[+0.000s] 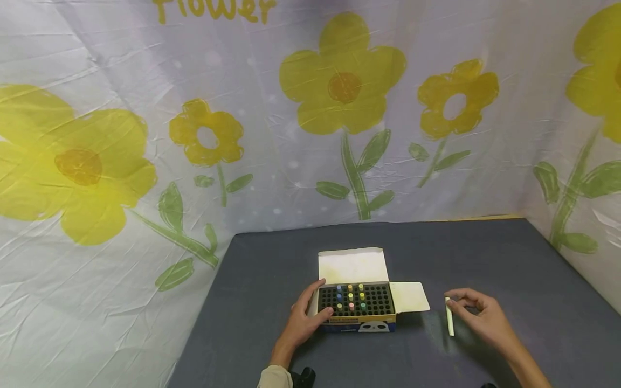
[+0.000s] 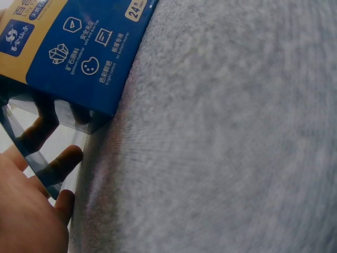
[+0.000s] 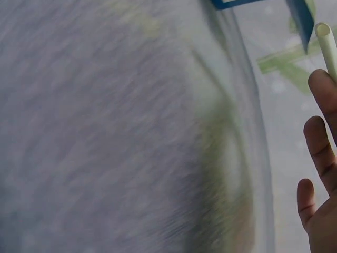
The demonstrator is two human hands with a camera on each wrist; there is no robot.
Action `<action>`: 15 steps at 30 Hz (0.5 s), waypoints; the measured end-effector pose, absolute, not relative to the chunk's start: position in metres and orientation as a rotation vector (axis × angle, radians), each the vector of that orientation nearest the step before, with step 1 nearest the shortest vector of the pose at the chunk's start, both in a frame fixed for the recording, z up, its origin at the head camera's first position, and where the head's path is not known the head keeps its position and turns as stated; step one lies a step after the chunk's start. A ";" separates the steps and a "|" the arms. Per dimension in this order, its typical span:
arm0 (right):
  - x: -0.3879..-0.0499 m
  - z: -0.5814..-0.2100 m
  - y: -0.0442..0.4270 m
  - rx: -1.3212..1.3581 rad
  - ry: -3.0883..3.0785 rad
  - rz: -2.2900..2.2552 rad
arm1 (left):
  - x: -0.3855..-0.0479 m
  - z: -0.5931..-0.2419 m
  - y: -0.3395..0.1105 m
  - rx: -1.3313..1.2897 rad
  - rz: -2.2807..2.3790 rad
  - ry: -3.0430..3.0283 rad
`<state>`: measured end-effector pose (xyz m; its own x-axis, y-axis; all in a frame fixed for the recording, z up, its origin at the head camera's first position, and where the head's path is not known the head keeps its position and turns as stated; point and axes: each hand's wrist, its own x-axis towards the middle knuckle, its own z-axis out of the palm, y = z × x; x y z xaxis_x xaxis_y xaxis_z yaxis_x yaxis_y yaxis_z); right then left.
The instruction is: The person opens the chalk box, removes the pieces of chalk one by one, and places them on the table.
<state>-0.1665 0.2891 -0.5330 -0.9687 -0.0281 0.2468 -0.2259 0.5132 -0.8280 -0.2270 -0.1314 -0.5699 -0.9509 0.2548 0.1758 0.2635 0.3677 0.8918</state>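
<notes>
A slip or a snap seems the likeliest mishap, because the right hand (image 1: 485,319) pinches the white chalk stick (image 1: 450,320) only near one end, between thumb and forefinger. A tug by the left hand (image 1: 299,324), which grips the left end of the box (image 1: 351,327), could jolt the coloured sticks (image 1: 351,306). Most of the white stick extends below the pinch, apart from the box, beyond its right flap (image 1: 409,297).

Curtained booth: flower-print sheets (image 1: 271,161) behind and beside grey table (image 1: 252,302).
</notes>
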 end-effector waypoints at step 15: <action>-0.172 -0.552 0.288 0.371 -2.658 1.349 | -0.227 -0.569 -0.132 -0.505 -1.694 -2.591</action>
